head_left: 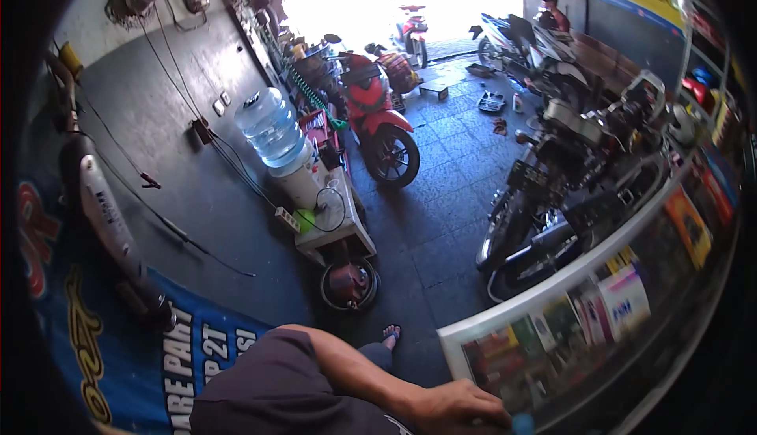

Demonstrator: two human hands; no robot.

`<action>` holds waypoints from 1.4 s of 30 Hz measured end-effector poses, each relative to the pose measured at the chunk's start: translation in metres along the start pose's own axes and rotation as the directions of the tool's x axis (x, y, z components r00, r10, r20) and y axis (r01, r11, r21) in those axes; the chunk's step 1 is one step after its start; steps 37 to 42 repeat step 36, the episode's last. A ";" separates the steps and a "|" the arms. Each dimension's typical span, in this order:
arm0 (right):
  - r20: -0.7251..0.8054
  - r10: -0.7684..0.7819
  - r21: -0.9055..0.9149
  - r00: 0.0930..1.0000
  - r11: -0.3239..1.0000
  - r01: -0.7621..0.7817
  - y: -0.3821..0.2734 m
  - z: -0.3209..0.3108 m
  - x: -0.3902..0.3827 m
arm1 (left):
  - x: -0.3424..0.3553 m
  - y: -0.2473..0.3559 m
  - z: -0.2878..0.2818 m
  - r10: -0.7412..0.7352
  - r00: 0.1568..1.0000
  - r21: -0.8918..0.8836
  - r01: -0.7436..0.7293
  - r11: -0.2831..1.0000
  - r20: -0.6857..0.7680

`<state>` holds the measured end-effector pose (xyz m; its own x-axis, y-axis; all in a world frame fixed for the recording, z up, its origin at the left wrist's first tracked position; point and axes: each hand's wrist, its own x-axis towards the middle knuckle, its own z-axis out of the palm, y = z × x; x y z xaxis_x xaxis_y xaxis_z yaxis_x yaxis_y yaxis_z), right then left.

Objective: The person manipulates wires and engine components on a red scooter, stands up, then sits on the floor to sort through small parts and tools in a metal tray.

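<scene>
From the lower edge my left arm, in a dark short sleeve, reaches across to the right. My left hand (461, 405) is low in the view beside the near end of a glass display case (449, 332). Its fingers are bent and closed, and the bottom of the picture cuts part of them off. What they hold, if anything, I cannot make out. A blurred small blue thing (522, 423) shows just past the fingertips. My right hand is out of the picture.
Boxes and packets fill the case. A water dispenser (272, 131) stands on a small table (351, 238) at the left. Ahead are a red scooter (371, 100), a partly dismantled motorcycle (568, 167) and a white motorbike (552, 48). A person (554, 15) is at the far right.
</scene>
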<state>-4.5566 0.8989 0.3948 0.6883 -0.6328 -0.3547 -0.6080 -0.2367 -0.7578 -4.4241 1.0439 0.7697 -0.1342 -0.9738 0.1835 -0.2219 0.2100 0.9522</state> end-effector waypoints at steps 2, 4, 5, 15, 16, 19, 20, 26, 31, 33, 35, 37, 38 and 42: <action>0.053 -0.036 -0.045 0.998 0.998 0.039 -0.046 0.022 0.043 | -0.034 -0.020 -0.061 -0.054 0.980 -0.139 0.028 0.990 -0.190; 0.100 -0.079 -0.076 0.992 0.993 0.087 -0.095 0.052 0.090 | -0.070 -0.047 -0.124 0.043 0.951 0.040 -0.032 0.999 -0.307; 0.128 -0.094 -0.091 0.987 0.990 0.106 -0.120 0.071 0.115 | -0.089 -0.063 -0.161 -0.037 0.953 0.056 0.057 0.997 -0.299; 0.329 -0.194 -0.178 0.924 0.948 0.263 -0.354 0.209 0.340 | -0.142 -0.139 -0.430 -0.058 0.665 0.094 0.191 0.977 -0.745; 0.346 -0.209 -0.184 0.915 0.941 0.284 -0.374 0.220 0.364 | -0.143 -0.149 -0.454 -0.101 0.624 0.059 0.232 0.971 -0.775; 0.400 -0.247 -0.209 0.883 0.913 0.351 -0.428 0.253 0.438 | -0.151 -0.210 -0.518 -0.159 0.494 0.070 0.414 0.907 -0.855; 0.425 -0.263 -0.215 0.866 0.900 0.378 -0.445 0.268 0.461 | -0.160 -0.242 -0.535 -0.252 0.413 -0.022 0.487 0.873 -0.875; 0.366 -0.318 -0.451 0.875 0.761 0.466 -0.430 0.240 0.641 | -0.260 -0.398 -0.608 -0.473 -0.437 -0.625 0.680 0.383 -0.765; 0.214 -0.655 -0.644 0.725 0.463 0.609 -0.574 0.199 0.944 | -0.306 -0.402 -0.570 -0.335 -0.835 -0.856 0.269 0.442 -0.436; 0.224 -0.710 -0.577 0.668 0.456 0.677 -0.733 0.269 0.990 | -0.325 -0.422 -0.528 -0.267 -0.922 -0.918 0.178 0.355 -0.282; 0.182 -0.728 -0.306 0.661 0.597 0.742 -0.866 0.318 0.994 | -0.324 -0.427 -0.522 -0.480 -0.876 -0.921 -0.148 0.359 -0.047; 0.170 -0.710 -0.119 0.683 0.673 0.730 -0.913 0.344 0.983 | -0.333 -0.431 -0.532 -0.466 -0.884 -0.917 -0.154 0.367 -0.038; 0.170 -0.710 -0.119 0.683 0.673 0.730 -0.913 0.344 0.983 | -0.333 -0.431 -0.532 -0.466 -0.884 -0.917 -0.154 0.367 -0.038; 0.170 -0.710 -0.119 0.683 0.673 0.730 -0.913 0.344 0.983 | -0.333 -0.431 -0.532 -0.466 -0.884 -0.917 -0.154 0.367 -0.038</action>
